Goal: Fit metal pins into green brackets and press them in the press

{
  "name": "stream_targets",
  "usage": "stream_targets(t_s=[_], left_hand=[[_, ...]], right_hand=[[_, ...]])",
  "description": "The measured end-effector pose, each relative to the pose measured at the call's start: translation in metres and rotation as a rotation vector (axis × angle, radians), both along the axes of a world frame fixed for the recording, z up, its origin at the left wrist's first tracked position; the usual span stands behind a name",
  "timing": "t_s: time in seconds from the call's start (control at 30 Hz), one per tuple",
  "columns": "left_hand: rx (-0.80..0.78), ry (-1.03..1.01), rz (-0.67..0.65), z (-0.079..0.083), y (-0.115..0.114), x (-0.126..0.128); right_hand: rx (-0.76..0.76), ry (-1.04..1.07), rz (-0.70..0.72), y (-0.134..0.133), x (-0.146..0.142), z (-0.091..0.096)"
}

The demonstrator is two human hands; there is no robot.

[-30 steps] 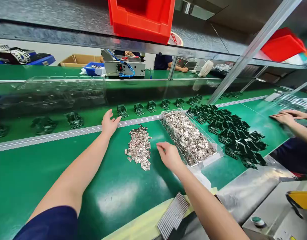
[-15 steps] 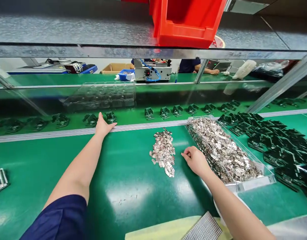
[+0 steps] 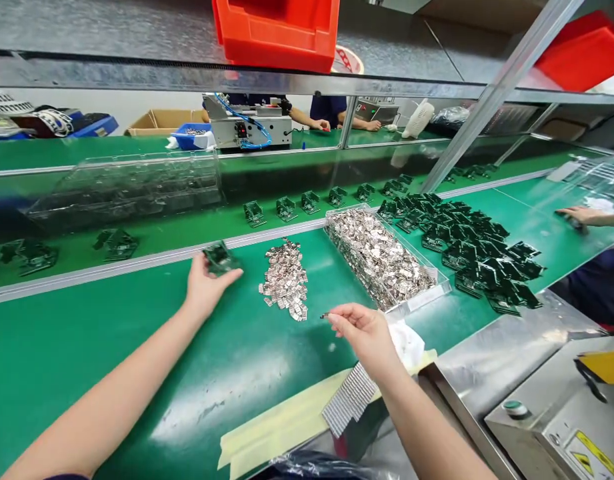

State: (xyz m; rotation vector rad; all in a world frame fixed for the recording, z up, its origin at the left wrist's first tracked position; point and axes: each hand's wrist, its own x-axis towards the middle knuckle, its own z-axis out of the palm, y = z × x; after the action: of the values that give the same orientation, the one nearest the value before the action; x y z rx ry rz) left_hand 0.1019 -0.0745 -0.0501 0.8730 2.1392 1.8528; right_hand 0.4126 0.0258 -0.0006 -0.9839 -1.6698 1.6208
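Observation:
My left hand [image 3: 205, 285] grips a green circuit board [image 3: 219, 259] between thumb and fingers, just on my side of the metal rail. In a pinch, my right hand [image 3: 359, 328] holds a small metal part [image 3: 325, 316] at its fingertips; its exact kind is too small to make out. Between the hands, a loose pile of small silvery metal pieces [image 3: 285, 279] lies on the green table. Beyond my right hand stands a clear plastic tray [image 3: 421, 301] heaped with the same sort of pieces.
Many dark green boards [image 3: 467, 243] lie heaped right of the tray. More boards [image 3: 285, 209] sit in a row beyond the rail [image 3: 157, 261]. A ridged metal block [image 3: 349, 400] rests on yellow tape [image 3: 271, 427]. A co-worker's hand [image 3: 581, 215] is at far right.
My left hand has lifted the circuit board from the row over the rail towards me. My right hand, still pinching the small part, has come nearer. The view has swung right.

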Motion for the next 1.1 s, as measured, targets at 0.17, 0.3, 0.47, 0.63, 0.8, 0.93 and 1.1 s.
stream_targets(t_s=[0.17, 0.3, 0.47, 0.63, 0.8, 0.93, 1.1], left_hand=[[0.077, -0.4, -0.538, 0.026, 0.001, 0.144], [0.07, -0.403, -0.773, 0.042, -0.008, 0.192], [0.052, -0.396, -0.846, 0.041, -0.012, 0.212], [0.047, -0.452, -0.856, 0.037, -0.015, 0.218], [0.035, -0.471, -0.873, 0.032, -0.019, 0.218], [0.066, -0.468, -0.91, 0.023, -0.022, 0.218], [0.052, -0.355, -0.919, 0.012, -0.025, 0.216]], right_hand=[[0.219, -0.019, -0.112, -0.026, 0.035, 0.002], [0.207, -0.032, -0.122, -0.044, 0.058, 0.007], [0.227, -0.074, -0.145, -0.06, 0.063, 0.009], [0.337, -0.125, -0.148, -0.067, 0.058, 0.0], [0.374, -0.155, -0.176, -0.069, 0.055, -0.007], [0.362, -0.154, -0.217, -0.07, 0.053, -0.009], [0.346, -0.156, -0.257, -0.07, 0.052, -0.011]])
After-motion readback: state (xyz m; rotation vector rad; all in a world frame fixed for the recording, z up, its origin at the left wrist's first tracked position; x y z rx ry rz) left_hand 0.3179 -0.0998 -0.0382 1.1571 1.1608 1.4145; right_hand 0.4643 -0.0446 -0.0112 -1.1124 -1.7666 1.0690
